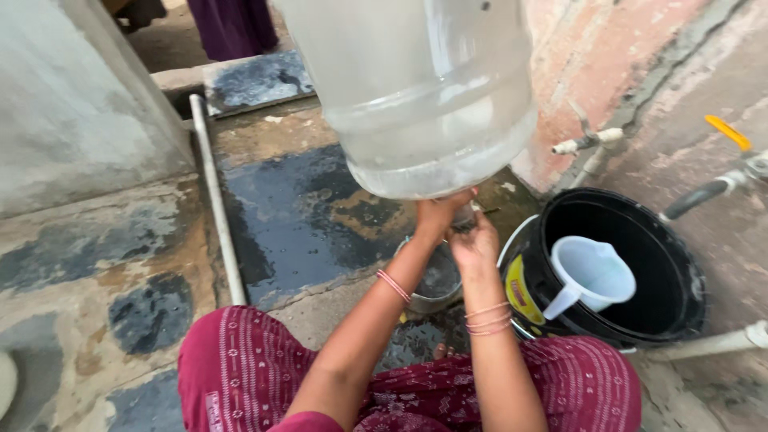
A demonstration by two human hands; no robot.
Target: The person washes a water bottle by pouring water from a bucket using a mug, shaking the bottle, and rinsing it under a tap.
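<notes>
- The left hand point(436, 214) and the right hand point(474, 240) met under the neck of a big clear water jug point(424, 88), which hung tipped mouth-down; both pressed at its mouth, fingers curled there, though what they gripped was hidden.
- Straight below them stood a small steel pot point(436, 280) on the wet floor point(280, 216).
- Just right of the right hand sat a black bucket point(664, 264), with a yellow label point(520, 292) on its near wall and a white plastic jug point(592, 276) leaning inside.
- Beyond the bucket, white taps point(588, 142) jutted from the pink wall point(608, 48), and one yellow-handled tap point(728, 132) stood further right.
- To the left, a white pipe point(214, 200) ran along the floor beside a grey wall point(72, 104); open wet floor lay between pipe and pot.
</notes>
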